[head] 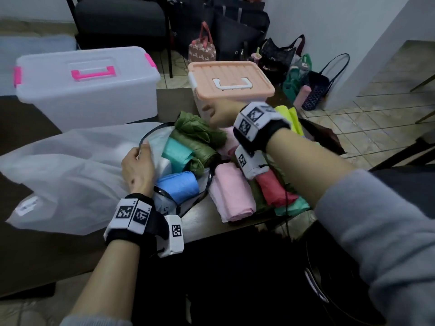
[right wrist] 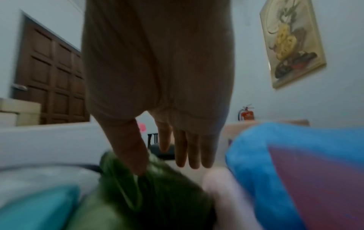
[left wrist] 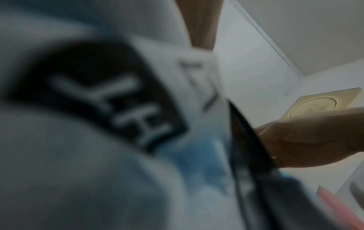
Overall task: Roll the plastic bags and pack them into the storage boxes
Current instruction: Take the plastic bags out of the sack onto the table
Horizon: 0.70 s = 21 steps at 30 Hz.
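Observation:
My left hand [head: 137, 165] grips the black-trimmed rim of a large white translucent bag [head: 68, 175] lying open on the table; the left wrist view shows my fingers [left wrist: 305, 137] curled at that black trim. Rolled bags sit in its mouth: green [head: 195, 142], teal [head: 176, 154] and blue [head: 179, 184]. My right hand [head: 216, 114] hovers over the green bag [right wrist: 157, 194] with fingers straight and the thumb touching it. Pink [head: 231, 196] and red [head: 275, 189] rolls lie to the right. A clear box with pink handle [head: 87, 90] and a peach-lidded box [head: 230, 78] stand closed behind.
Yellow bags [head: 289, 116] lie beside the peach-lidded box. Several handbags and totes [head: 306, 78] sit on the tiled floor beyond the table, with a dark chair [head: 120, 17] behind. The table's near edge [head: 235, 231] runs just below the pink roll.

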Available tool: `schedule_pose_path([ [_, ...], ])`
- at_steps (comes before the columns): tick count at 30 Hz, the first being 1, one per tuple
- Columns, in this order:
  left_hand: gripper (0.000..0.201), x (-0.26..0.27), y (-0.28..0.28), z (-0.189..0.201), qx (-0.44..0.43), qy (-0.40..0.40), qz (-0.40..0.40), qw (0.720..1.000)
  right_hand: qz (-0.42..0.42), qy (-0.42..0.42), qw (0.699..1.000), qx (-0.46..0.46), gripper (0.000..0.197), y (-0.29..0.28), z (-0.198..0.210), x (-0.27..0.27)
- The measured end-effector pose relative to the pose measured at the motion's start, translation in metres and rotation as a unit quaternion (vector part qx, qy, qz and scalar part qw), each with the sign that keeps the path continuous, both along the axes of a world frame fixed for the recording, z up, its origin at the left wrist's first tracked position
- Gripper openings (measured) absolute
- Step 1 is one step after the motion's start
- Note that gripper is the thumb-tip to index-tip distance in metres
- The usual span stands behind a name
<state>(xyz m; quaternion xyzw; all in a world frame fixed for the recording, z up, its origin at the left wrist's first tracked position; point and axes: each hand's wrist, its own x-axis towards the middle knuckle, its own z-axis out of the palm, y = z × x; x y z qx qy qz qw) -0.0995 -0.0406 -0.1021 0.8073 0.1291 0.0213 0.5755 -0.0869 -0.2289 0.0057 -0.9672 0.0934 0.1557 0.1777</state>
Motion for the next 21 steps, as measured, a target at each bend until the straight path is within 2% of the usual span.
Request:
schedule_pose_path([
  [3, 0.047, -0.004, 0.002, 0.000, 0.014, -0.003, 0.009, 1.000, -0.015, 0.038, 0.999, 0.004, 0.052, 0.005, -0.029, 0.001],
  [9, 0.046, -0.006, 0.007, -0.001, 0.033, -0.004, 0.040, 0.999, -0.033, 0.005, 0.998, -0.056, 0.037, 0.006, -0.050, 0.000],
  [13, 0.039, -0.005, 0.012, -0.004, 0.037, 0.004, 0.061, 0.997, -0.036, 0.046, 0.998, -0.038, 0.042, 0.001, -0.049, -0.004],
  [21, 0.046, -0.008, 0.029, -0.005, 0.027, -0.001, 0.069, 0.997, -0.045, 0.064, 0.997, -0.004, 0.048, 0.019, -0.063, -0.013],
])
